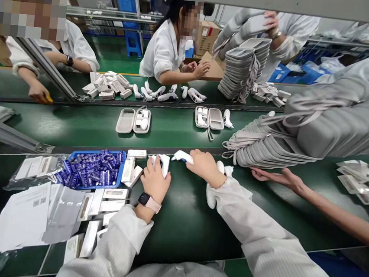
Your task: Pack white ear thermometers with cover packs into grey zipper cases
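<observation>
My left hand (154, 180), with a watch on its wrist, is closed around a white thermometer-like device (163, 162) on the green table. My right hand (204, 165) is closed on another white device (181, 156), whose tip sticks out to the left. More white devices (211, 197) lie under and beside my right wrist. A blue tray of small blue batteries (94, 172) sits just left of my left hand.
Small white boxes (128, 170) and paper leaflets (30, 217) lie at left. Two open grey cases (134, 120) (210, 118) ride the green belt. A stack of grey cases (268, 148) lies at right, with another person's hand (280, 177) beside it. Workers sit across the belt.
</observation>
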{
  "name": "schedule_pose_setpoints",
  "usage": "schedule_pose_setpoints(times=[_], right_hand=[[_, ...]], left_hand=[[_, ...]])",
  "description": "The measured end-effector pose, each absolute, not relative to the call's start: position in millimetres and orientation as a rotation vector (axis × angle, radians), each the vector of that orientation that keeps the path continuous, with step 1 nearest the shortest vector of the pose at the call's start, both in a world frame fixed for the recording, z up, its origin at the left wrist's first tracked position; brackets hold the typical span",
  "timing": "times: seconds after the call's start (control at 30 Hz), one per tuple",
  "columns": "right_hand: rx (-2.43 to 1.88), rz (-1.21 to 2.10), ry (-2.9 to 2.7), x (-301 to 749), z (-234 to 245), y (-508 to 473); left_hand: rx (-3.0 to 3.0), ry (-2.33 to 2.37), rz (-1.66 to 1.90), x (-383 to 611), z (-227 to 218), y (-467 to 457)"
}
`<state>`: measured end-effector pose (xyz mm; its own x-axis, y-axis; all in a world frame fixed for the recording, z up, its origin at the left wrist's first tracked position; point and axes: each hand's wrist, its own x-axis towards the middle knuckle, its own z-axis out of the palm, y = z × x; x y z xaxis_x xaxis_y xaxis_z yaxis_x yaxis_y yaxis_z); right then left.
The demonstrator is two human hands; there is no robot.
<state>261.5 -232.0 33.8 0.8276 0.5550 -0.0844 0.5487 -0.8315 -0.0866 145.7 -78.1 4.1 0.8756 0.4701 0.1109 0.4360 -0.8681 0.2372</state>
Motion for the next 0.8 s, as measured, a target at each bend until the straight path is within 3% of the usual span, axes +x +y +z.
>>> schedule_pose_setpoints(times=[0.2,0.43,0.63,0.7,0.8], right_hand=[[-2.934,0.248,-0.399,228.7,16.2,-179.3],[-2.775,0.324,-0.361,189.6,20.7,-186.0],[-2.743,-0.154,-0.183,182.2,33.6,-275.0],[-2.804,-0.224,0.038,193.3,28.6,-315.7],[-2.698,-0.138,0.177,210.4,13.5,-361.2]], left_hand=[[2.733,0.778,0.206,163.4,2.0,-89.6],[2.703,0.745,0.196,160.7,4.1,-88.6],[2.773,0.645,0.272,151.3,15.2,-90.9],[2.808,0.466,0.374,142.0,19.6,-109.7],[2.745,-0.217,0.335,122.5,16.7,-157.4]])
